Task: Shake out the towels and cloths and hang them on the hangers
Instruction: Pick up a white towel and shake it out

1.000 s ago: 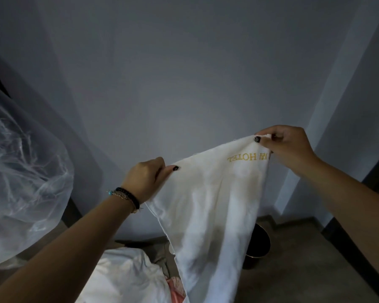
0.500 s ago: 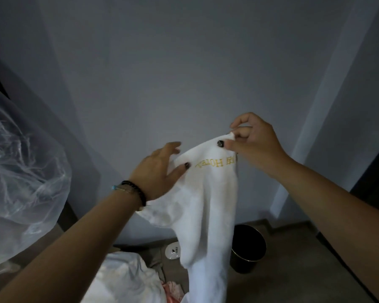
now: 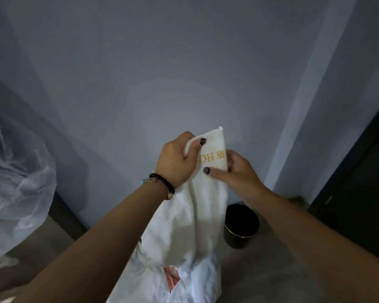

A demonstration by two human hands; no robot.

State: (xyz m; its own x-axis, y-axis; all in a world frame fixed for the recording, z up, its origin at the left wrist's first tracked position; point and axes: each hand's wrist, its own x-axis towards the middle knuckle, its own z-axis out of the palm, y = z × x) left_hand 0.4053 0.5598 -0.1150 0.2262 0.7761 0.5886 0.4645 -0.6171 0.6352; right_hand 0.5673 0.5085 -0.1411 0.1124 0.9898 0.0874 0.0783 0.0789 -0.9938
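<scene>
Left hand (image 3: 176, 159) and right hand (image 3: 235, 171) pinch towel (image 3: 206, 204) top edge.

White towel (image 3: 204, 206) with gold lettering, bunched upright, hanging in folds above the floor

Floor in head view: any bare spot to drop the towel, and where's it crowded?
Bare floor lies right of the black bin, up to the dark door. It is crowded directly below the hands: white laundry pile under the held towel. The plastic bag fills the left.
</scene>
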